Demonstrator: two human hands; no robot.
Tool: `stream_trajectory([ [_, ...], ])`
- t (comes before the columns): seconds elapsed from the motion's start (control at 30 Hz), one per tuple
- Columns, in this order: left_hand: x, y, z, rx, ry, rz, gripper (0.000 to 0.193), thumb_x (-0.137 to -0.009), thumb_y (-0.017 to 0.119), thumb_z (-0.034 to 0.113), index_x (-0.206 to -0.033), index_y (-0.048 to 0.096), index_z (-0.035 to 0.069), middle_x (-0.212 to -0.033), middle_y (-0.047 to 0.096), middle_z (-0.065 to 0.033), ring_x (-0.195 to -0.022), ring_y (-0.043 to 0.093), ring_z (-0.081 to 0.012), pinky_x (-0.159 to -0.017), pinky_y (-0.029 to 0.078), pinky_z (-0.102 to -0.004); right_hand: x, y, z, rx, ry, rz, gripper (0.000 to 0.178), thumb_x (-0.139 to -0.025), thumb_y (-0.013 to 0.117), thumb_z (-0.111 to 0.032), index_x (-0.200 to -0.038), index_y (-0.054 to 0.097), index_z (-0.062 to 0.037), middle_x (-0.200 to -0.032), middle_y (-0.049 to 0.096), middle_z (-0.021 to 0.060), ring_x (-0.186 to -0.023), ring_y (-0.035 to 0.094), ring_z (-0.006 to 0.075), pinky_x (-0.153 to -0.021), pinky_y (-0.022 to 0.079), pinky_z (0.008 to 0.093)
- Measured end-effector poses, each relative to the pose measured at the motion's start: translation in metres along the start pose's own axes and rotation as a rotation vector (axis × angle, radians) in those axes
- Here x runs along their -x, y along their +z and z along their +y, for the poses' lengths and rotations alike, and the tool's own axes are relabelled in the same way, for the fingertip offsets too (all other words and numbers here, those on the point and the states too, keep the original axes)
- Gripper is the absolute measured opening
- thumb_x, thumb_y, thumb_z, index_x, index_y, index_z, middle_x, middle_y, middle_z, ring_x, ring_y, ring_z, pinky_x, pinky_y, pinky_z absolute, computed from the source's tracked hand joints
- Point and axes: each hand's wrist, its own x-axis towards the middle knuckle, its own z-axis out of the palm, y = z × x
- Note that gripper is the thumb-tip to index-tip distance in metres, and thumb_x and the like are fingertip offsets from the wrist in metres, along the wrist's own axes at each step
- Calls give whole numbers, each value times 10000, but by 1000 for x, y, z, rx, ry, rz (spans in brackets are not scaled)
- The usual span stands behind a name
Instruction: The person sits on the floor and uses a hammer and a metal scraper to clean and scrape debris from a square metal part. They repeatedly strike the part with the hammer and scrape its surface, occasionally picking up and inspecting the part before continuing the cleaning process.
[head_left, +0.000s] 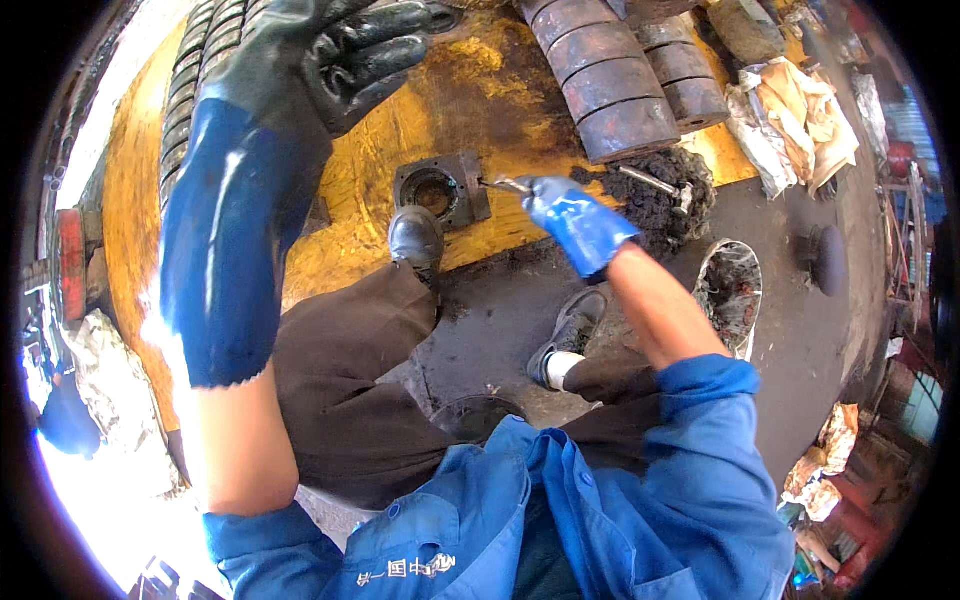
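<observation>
My left hand (355, 65), in a long blue glove with a dark, greasy hand part, is raised near the top left. Its fingers are stretched out, and nothing shows in them. My right hand (562, 205), also in a blue glove, is closed on a thin metal tool (515, 185) whose tip points left. That tip is close to the right side of a dark square metal block (466, 178) with a round bore. The block lies on the yellow, grease-stained surface, and the toe of my left shoe (415, 235) is against its near edge.
Rows of dark, grooved metal cylinders (605, 85) lie at the top. Right of them are a dark, greasy heap (690, 215) with a metal-handled tool (650, 181) on it and crumpled paper (795, 120). Ribbed black hoses (185, 90) run at the left. An oval container (728, 300) stands at the right.
</observation>
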Motion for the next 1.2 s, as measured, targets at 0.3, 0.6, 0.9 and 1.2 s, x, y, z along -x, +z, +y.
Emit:
stream_trajectory([
  [0.3,-18,-9,-3,47,-69,-143,621,-972,431,426,-1387,383,-33,-1362,488,-220,-1225,515,-283,-1080,370,-446,-41,-32,14,211,-112,-125,254,-872,518,-190,-1079,663,-169,-864,697,120,-750,669,286,-655,520,428],
  [0.6,-29,-21,6,54,-126,-418,625,-969,437,429,-1387,383,-33,-1361,488,-222,-1223,517,-286,-1079,372,-450,-34,-60,9,131,-314,-98,230,-852,539,-282,-926,653,-96,-692,643,90,-552,567,202,-500,429,375],
  [0.9,-19,15,-9,-4,-96,116,635,-952,468,454,-1354,414,-35,-1318,509,-220,-1167,542,-298,-1032,403,-457,-33,-48,21,61,-83,-139,256,-885,567,-297,-988,653,-78,-767,668,123,-656,641,241,-605,487,396],
  [1.2,-10,44,-9,-104,-29,292,614,-947,474,466,-1311,450,-27,-1251,542,-208,-1098,563,-291,-971,433,-443,-36,-14,34,-205,33,-47,278,-896,592,-260,-1116,659,-103,-749,668,83,-642,633,195,-578,504,371],
])
